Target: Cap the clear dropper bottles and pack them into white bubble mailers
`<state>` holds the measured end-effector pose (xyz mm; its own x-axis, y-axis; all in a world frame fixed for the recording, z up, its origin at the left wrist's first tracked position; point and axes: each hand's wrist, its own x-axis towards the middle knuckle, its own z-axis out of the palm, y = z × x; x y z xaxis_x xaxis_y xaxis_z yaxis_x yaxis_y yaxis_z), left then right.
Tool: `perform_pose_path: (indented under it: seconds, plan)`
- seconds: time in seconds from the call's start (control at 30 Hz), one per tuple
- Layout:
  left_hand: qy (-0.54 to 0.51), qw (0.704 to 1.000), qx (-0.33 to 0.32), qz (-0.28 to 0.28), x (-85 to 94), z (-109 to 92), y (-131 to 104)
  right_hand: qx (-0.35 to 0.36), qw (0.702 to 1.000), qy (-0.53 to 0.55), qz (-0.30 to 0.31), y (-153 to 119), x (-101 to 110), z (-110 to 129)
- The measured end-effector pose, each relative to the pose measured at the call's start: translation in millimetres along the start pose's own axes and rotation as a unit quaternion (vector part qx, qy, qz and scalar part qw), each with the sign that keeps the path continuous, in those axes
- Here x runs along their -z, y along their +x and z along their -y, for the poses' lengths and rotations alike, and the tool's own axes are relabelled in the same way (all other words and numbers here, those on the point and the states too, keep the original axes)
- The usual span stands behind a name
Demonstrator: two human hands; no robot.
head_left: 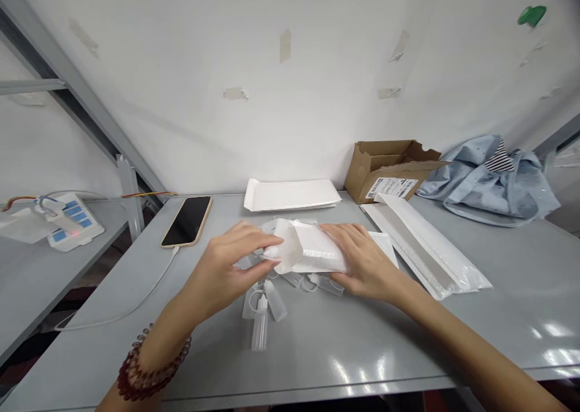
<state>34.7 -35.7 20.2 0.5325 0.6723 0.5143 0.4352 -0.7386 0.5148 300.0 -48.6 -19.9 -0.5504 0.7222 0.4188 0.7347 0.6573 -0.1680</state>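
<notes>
My right hand (360, 261) is wrapped round the closed side of a white padded envelope (319, 249), whose open mouth faces left. At that mouth, my left hand (235, 255) pinches a small whitish item (272, 252) between thumb and fingers; part of it lies inside the envelope, and its shape is hard to make out. Small clear plastic bottles (260, 327) with white caps lie below and behind the envelope, several of them partly hidden by it and by my hands.
A phone (187, 221) on a white cable lies at the left. Flat white envelopes (292, 194) rest by the wall, with more envelopes (430, 243) at the right. Behind stand a cardboard box (392, 169) and a blue cloth bag (498, 182). A power strip (75, 222) is far left.
</notes>
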Motion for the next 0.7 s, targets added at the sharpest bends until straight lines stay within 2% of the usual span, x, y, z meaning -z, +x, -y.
perform_pose_path:
  seconds: [0.07,0.13,0.2,0.27,0.3,0.37,0.43,0.5,0.57,0.7]
  plan:
    - [-0.013,1.0,-0.025,-0.002,-3.9,-2,1,0.005,1.0,0.002,0.0,0,-1,2]
    - [-0.019,1.0,-0.012,-0.016,-2.2,-6,1,0.004,1.0,0.006,0.0,0,-1,3]
    - [-0.016,0.999,0.028,-0.035,3.8,-8,1,-0.002,1.0,0.007,-0.002,0,-1,2]
    - [-0.006,0.995,0.094,-0.021,11.4,-7,1,-0.007,1.0,0.001,-0.011,-1,1,0]
    - [-0.001,0.991,0.136,0.013,14.8,-5,1,-0.008,1.0,-0.004,-0.017,-1,2,-2]
    - [0.011,0.967,0.221,0.126,19.7,-1,-1,-0.014,0.999,-0.014,-0.039,-2,4,-6]
    - [0.021,0.928,0.282,0.243,21.0,4,-4,-0.034,0.996,-0.022,-0.075,-3,6,-10]
    - [0.028,0.892,0.32,0.319,19.1,9,-9,-0.069,0.99,-0.029,-0.116,-3,8,-12]
    - [0.03,0.871,0.344,0.35,15.6,12,-12,-0.084,0.986,-0.037,-0.138,-3,8,-12]
    - [0.032,0.856,0.37,0.361,8.2,12,-10,-0.058,0.988,-0.046,-0.137,-2,8,-9]
